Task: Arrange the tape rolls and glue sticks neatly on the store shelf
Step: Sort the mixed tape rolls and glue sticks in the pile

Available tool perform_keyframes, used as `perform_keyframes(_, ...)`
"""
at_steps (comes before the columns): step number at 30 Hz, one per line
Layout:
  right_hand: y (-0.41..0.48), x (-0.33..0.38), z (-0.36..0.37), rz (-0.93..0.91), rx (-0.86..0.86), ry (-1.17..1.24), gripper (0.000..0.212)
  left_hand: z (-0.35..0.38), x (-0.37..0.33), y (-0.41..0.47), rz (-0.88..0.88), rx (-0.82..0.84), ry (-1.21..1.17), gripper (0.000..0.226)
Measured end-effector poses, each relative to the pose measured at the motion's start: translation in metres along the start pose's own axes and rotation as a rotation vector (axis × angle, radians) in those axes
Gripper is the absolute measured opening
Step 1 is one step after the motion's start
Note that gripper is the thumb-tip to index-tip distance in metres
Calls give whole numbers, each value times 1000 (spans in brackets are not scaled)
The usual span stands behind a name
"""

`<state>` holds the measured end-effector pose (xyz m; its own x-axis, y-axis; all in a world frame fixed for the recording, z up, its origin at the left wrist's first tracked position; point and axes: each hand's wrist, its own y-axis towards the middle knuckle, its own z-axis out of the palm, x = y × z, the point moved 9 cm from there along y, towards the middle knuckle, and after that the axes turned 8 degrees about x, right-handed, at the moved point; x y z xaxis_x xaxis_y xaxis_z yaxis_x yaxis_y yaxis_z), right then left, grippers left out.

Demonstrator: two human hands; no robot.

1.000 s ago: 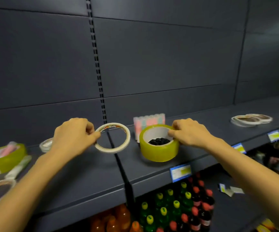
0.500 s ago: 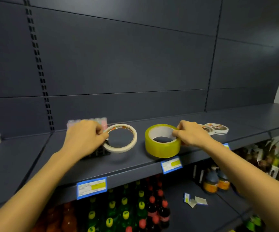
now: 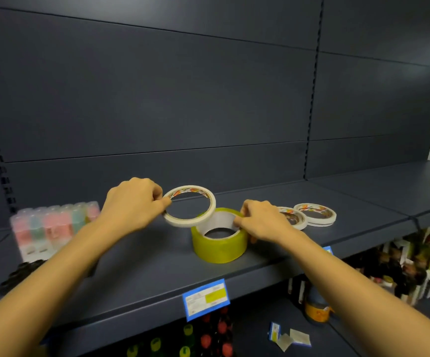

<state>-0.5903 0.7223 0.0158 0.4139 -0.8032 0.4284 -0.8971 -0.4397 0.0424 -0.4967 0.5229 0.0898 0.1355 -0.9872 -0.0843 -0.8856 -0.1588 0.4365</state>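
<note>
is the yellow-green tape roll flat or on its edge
Flat: the wide yellow-green tape roll sits on the dark grey shelf, hole facing up, right hand pinching its rim.

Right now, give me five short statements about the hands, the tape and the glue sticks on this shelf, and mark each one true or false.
1. The left hand pinches the thin white tape roll. True.
2. The right hand lies flat and empty on the shelf. False: it pinches the rim of the yellow-green tape roll.
3. The yellow-green tape roll stands on edge like a wheel. False: it lies flat, hole upward.
4. Two more thin rolls lie flat on the shelf beyond the right hand. True.
5. The glue sticks stand to the right of the yellow-green tape roll. False: they stand far to its left, beside the left forearm.
</note>
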Motion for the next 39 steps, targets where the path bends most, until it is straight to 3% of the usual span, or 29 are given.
perform_keyframes(4,14,-22,-10,-55,76,28,27,12,-30,29,34,31,-8,31)
perform_keyframes(13,16,-139,-104,30,-59,96,24,51,-134,77,93,223,-121,37)
perform_keyframes(18,15,-200,-139,21,-57,128,22,74,-208,93,124,191,-67,35)
perform_keyframes(26,27,-244,-153,-92,80,87,22,131,-266,107,-25,267,-70,38)
perform_keyframes(30,30,-256,-150,-157,129,84,21,153,-279,102,-111,299,41,31)
perform_keyframes(33,33,-253,-144,-212,155,72,20,151,-281,92,-171,235,133,39)
perform_keyframes(39,30,-204,-118,-391,185,42,13,89,-254,44,-209,-81,270,32)
